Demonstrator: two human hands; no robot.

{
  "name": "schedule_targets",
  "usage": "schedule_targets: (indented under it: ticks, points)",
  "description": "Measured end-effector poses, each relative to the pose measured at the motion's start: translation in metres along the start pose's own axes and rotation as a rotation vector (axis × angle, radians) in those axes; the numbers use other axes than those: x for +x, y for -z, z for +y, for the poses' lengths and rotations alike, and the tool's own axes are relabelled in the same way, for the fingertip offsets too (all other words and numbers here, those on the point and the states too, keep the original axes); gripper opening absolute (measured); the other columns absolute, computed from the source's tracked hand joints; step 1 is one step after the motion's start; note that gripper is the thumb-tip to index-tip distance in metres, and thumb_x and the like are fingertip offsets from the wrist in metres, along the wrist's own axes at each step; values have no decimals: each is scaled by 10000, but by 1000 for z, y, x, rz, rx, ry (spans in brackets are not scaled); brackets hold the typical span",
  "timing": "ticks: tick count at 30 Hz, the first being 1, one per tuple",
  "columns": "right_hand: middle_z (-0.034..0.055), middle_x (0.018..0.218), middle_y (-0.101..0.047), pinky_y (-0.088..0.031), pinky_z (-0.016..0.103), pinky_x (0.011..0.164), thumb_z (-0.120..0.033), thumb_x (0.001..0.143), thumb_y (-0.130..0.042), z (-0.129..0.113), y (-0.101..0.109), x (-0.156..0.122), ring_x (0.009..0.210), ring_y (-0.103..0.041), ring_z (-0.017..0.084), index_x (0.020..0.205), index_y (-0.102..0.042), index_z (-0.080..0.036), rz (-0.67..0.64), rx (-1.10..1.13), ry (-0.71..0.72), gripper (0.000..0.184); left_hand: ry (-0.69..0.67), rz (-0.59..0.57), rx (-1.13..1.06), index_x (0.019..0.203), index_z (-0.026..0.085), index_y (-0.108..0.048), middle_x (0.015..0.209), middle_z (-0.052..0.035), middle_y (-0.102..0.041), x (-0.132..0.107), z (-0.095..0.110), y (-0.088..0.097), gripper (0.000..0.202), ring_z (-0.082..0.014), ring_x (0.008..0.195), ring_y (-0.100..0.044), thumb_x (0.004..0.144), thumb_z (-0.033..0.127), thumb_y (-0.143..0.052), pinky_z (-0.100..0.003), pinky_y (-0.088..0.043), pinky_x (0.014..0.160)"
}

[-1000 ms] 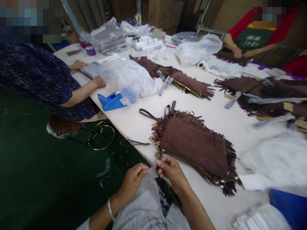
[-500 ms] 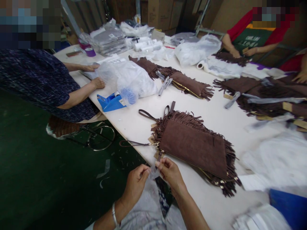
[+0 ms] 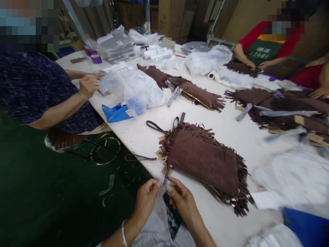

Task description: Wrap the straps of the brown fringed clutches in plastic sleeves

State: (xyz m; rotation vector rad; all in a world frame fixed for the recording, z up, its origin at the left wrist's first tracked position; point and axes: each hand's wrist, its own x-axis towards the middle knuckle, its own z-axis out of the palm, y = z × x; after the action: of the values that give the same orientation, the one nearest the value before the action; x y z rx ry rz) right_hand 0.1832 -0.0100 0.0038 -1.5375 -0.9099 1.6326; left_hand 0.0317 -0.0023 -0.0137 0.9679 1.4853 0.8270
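A brown suede clutch bag [image 3: 205, 163] with fringed edges lies on the table in front of me. One wrist strap [image 3: 166, 172] runs down from its near corner toward my fingers. My left hand [image 3: 147, 199] pinches a small clear plastic sleeve [image 3: 161, 187] around the lower part of that strap. From the other side, my right hand [image 3: 183, 200] has thumb and forefinger closed at the sleeve's edge; the exact grip is partly hidden. A second looped strap [image 3: 141, 157] sticks out over the table edge, and tan tags sit by the corner.
A blue tape dispenser [image 3: 117, 112] stands at the left table edge beside a filled plastic bag [image 3: 144, 85]. More fringed bags [image 3: 277, 103] are piled at right, near white wrapping [image 3: 295, 178] and a blue object [image 3: 305, 223]. Co-workers work at left and far right.
My right thumb and forefinger have shifted from the strap's end to the plastic sleeve, which now reaches higher up the strap. The left co-worker's hand has lifted off the plastic bag.
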Motion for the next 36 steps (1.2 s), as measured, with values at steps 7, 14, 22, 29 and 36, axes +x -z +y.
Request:
schedule_targets:
  ticks: [7, 14, 22, 29, 36]
  points:
    - [-37, 593, -554, -331, 196, 430, -451, 744, -653, 1, -6, 16, 479, -458, 105, 925, -633, -170, 130, 84, 45, 334, -30, 1, -47, 772, 154, -637, 693, -14, -603, 8, 9, -4, 324, -177, 692, -553, 835, 463, -561, -234, -403, 629]
    - [-6, 675, -648, -429, 238, 572, -398, 878, -504, -12, -2, 19, 559, -576, 150, 921, -651, -198, 278, -342, 259, 252, 101, -98, -149, 1001, 146, -632, 786, -59, -653, 13, 13, -7, 407, -226, 752, -622, 812, 501, -567, -287, -488, 640]
    - [42, 887, -715, -375, 237, 564, -309, 966, -373, -6, -7, 23, 663, -660, 174, 1013, -615, -220, 516, -973, 512, 262, 50, -76, -111, 1023, 138, -617, 837, -91, -693, 18, 25, -9, 341, -221, 767, -646, 809, 399, -565, -284, -484, 646]
    - [53, 866, -716, -436, 233, 618, -350, 975, -356, -4, -12, 34, 696, -674, 171, 992, -602, -192, 509, -780, 571, 293, 1, -26, -186, 956, 123, -613, 881, -105, -693, 32, 27, -26, 290, -222, 835, -648, 696, 248, -642, -299, -485, 756]
    - [28, 803, -685, -443, 220, 608, -376, 961, -379, -8, -11, 18, 618, -621, 141, 958, -599, -199, 446, -601, 509, 283, -66, -139, -196, 885, 153, -613, 783, -46, -677, 28, 39, -11, 179, -177, 722, -619, 709, 183, -617, -257, -455, 673]
